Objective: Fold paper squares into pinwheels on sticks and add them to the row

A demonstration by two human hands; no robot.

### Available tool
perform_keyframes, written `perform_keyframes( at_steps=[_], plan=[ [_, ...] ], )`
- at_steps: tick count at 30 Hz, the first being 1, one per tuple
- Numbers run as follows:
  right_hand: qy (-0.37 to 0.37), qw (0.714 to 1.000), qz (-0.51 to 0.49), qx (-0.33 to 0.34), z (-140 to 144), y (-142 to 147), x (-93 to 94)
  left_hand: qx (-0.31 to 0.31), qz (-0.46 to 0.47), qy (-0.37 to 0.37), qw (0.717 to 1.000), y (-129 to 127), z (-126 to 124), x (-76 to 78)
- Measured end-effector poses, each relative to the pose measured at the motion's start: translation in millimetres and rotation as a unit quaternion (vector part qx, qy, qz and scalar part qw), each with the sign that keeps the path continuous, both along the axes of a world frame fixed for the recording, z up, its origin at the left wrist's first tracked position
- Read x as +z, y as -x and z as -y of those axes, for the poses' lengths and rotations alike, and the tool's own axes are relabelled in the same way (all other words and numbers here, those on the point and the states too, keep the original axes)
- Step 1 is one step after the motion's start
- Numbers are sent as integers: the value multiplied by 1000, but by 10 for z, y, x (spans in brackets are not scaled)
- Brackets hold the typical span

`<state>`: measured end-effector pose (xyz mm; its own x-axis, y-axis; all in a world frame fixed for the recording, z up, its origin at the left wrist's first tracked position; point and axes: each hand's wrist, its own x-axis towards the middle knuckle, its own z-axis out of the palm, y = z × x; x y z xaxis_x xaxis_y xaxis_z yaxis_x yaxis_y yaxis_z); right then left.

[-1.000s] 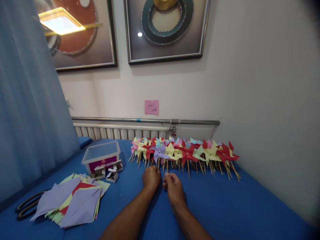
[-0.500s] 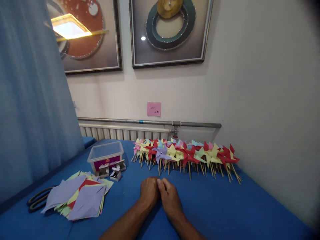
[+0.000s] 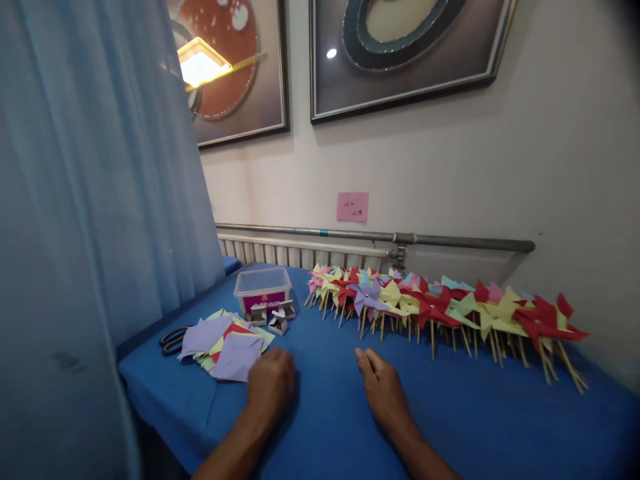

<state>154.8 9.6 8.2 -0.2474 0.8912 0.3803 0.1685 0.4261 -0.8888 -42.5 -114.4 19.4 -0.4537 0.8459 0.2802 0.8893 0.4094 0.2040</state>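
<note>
We are resting both hands on the blue table (image 3: pixel 450 413); our left hand (image 3: pixel 271 381) is lying loosely curled, gripping nothing, just beside the stack of coloured paper squares (image 3: pixel 225 339); our right hand (image 3: pixel 383 388) is lying flat, fingers relaxed and empty, near the row of paper pinwheels (image 3: pixel 440 310) lining the wall; scissors (image 3: pixel 173 340) are lying left of the squares; a clear plastic box (image 3: pixel 263 290) is sitting behind them, small staple boxes (image 3: pixel 273 319) touching its front.
</note>
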Motion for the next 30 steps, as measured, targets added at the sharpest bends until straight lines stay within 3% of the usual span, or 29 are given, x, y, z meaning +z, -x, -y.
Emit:
perform_keyframes(
  at_steps=[3,6,10,22,26,30],
  plan=[
    [8,1000,3,2,-8,23,-16,134,-94,-84,983,414,323,-34],
    [2,1000,11,-5,-17,47,-35,179,-120,-57,975,649,495,-59],
    [10,1000,11,-6,-19,48,-48,165,-130,-11,978,723,530,-95],
    [20,1000,13,-10,-4,14,-45,111,-119,-9,987,835,540,-199],
    [6,1000,25,-16,-15,15,-44,72,-105,-55,990,939,535,-271],
    [-5,999,46,-18,-14,10,-18,37,-133,-147,979,990,555,-305]
  ],
)
